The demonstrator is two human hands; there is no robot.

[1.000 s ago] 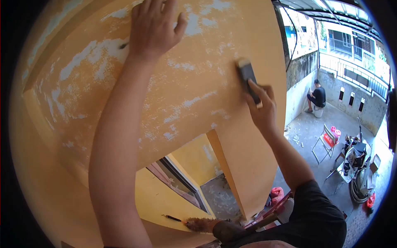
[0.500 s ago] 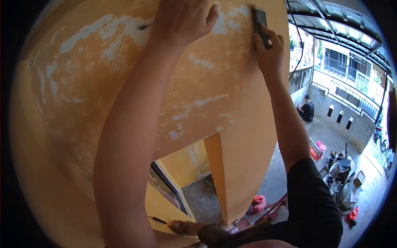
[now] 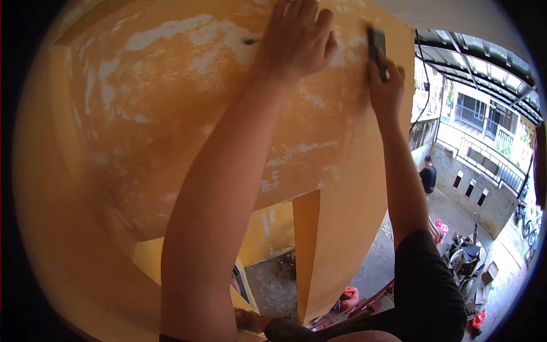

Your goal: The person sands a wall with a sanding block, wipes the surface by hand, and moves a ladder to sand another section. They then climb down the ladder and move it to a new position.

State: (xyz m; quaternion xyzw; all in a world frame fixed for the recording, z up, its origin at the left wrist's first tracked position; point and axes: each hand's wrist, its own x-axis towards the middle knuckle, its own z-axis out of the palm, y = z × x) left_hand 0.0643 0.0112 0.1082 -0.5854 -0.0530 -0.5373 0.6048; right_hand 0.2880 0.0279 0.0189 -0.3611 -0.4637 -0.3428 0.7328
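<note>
One block (image 3: 376, 50) — higher on the wall (image 3: 154, 142) now — pinched by right hand (image 3: 388, 82); left hand (image 3: 297, 41) half-open.

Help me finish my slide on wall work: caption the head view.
Left hand raised at a patchy orange wall while the right hand holds a dark block, a person in black beyond.

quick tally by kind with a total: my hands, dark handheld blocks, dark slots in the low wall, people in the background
Hands: 2 (left hand, right hand)
Dark handheld block: 1
Dark wall slots: 3
Background person: 1
Total: 7
</note>
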